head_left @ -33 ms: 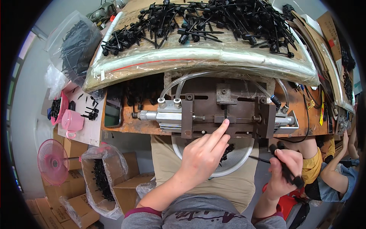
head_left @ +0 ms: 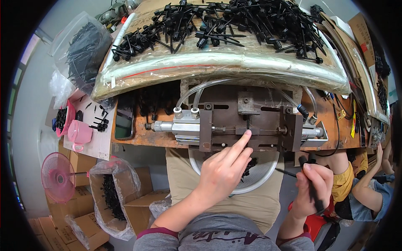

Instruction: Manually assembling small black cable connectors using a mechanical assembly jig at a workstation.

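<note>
My left hand (head_left: 224, 169) reaches up to the pneumatic fixture (head_left: 247, 102), fingers stretched out. Its index fingertip touches the small dark block in the fixture's middle, where a thin black stem (head_left: 248, 122) stands upright. Off to the right, my right hand (head_left: 312, 188) is closed around several black plastic spikes (head_left: 312, 160); a thin pointed shaft sticks out to the left, and thicker ends show above and below the fingers. Under the fixture, on my lap, sits a white mesh basket (head_left: 268, 178) with black pieces in it, partly hidden by my left hand.
Behind the fixture, a plastic-wrapped board (head_left: 217, 62) carries a heap of black spikes (head_left: 251, 21). Clear air hoses (head_left: 188, 90) arch over the fixture. On the left are a phone (head_left: 124, 121), pink cup (head_left: 79, 131), pink fan (head_left: 58, 178) and lined carton (head_left: 113, 196). Another person (head_left: 368, 188) sits right.
The black spikes in my right hand have turned slightly, their lower ends shifting left. My left hand stays in place on the fixture.
</note>
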A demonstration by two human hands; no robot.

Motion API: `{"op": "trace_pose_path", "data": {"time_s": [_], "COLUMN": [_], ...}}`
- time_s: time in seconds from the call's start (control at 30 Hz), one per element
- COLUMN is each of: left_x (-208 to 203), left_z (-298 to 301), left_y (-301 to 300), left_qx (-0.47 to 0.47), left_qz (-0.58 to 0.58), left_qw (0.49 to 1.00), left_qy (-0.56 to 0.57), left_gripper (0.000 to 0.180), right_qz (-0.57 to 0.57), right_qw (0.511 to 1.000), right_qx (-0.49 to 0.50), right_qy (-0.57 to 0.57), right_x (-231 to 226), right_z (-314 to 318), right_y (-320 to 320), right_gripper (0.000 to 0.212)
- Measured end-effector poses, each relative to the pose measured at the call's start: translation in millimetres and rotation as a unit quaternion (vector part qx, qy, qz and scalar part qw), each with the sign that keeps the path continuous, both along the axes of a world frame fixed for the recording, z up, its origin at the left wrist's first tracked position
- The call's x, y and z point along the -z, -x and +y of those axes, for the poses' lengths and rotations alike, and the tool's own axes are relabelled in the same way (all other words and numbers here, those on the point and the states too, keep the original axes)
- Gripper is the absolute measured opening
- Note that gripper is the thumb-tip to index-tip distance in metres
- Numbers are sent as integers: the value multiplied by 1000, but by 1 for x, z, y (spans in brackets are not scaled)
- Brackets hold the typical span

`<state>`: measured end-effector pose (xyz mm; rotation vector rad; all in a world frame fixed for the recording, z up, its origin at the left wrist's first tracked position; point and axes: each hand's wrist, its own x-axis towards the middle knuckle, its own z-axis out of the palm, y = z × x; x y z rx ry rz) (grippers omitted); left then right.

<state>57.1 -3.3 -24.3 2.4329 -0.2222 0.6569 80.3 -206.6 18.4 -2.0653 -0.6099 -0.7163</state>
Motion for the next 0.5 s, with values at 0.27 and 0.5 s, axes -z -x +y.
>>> {"op": "trace_pose_path", "data": {"time_s": [0.27, 0.5], "left_x": [3, -20], "left_z": [4, 6], "left_y": [27, 45], "left_qx": [86, 148], "left_qz": [63, 245], "left_qw": [961, 606], "left_qy": [254, 743], "left_gripper": [34, 76], "right_qz": [-146, -208], "right_qw": [980, 962], "right_qx": [-23, -71], "right_qy": [132, 162], "right_x": [12, 25], "right_z": [5, 16], "right_y": [-12, -21], "right_gripper": [45, 35]}}
